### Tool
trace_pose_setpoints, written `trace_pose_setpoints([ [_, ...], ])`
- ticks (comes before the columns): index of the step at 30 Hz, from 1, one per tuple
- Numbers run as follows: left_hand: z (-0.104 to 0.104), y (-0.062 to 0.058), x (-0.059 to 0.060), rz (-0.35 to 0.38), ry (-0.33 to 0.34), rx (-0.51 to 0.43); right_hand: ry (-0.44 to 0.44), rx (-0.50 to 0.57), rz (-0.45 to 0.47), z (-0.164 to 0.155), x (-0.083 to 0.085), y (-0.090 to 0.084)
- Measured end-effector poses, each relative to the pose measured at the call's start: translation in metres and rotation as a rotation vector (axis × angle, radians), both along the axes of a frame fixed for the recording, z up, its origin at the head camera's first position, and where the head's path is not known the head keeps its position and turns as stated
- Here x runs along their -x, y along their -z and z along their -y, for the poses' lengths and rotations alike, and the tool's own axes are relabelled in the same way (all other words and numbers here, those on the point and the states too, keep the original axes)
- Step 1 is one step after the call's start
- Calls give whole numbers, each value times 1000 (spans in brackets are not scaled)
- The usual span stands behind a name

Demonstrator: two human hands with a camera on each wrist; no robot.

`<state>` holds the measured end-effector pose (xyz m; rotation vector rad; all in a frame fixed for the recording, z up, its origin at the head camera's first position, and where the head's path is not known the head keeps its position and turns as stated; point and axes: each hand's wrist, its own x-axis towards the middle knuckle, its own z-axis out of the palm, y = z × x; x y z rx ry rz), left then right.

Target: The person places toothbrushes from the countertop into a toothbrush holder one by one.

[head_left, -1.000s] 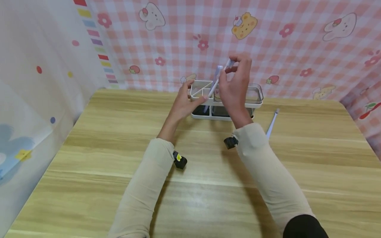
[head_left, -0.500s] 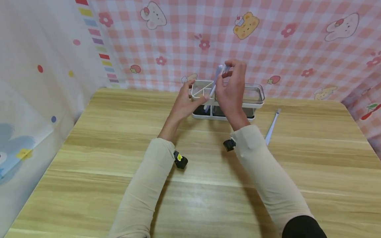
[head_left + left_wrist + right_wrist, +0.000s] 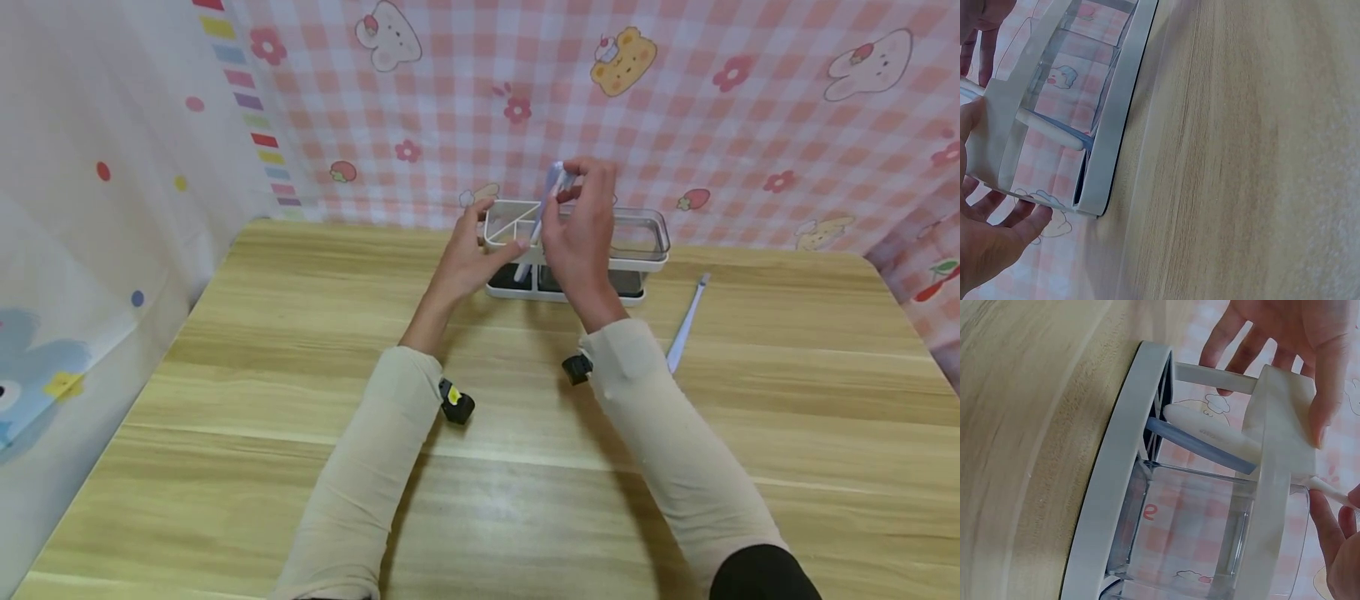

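A white holder (image 3: 645,250) with clear cups stands at the table's far edge. My left hand (image 3: 480,250) grips its left end, thumb in front and fingers behind the rim (image 3: 1285,412). My right hand (image 3: 573,187) is above the left compartment and pinches the thin top of a white toothbrush (image 3: 1210,431). That brush leans inside the compartment beside a pale blue toothbrush (image 3: 552,177), whose handle (image 3: 1197,447) lies under it. In the left wrist view the holder (image 3: 1116,106) lies by my left hand (image 3: 991,237), with a brush handle (image 3: 1054,131) inside.
Another pale toothbrush (image 3: 686,321) lies flat on the wooden table (image 3: 480,467), right of the holder. A pink checked cloth (image 3: 750,125) hangs close behind the holder, and a white curtain (image 3: 90,208) closes the left side.
My right hand has come down and slightly left, lowering the white toothbrush deeper into the left compartment. The left hand and the holder have stayed put.
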<state>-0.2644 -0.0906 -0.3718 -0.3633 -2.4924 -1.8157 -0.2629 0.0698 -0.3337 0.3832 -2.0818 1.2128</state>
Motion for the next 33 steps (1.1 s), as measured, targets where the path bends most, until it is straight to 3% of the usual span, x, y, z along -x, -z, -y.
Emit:
trace_pose_setpoints([
  [16,-2,-4,1,-25,-5,18,-18,-40,-32,0,-2,6],
  [26,-1,-4,1,-15,-4,6,-31,-41,18,-4,-6,5],
  [33,-1,-1,-1,-15,-10,7,-16,-73,-25,-10,-9,7],
])
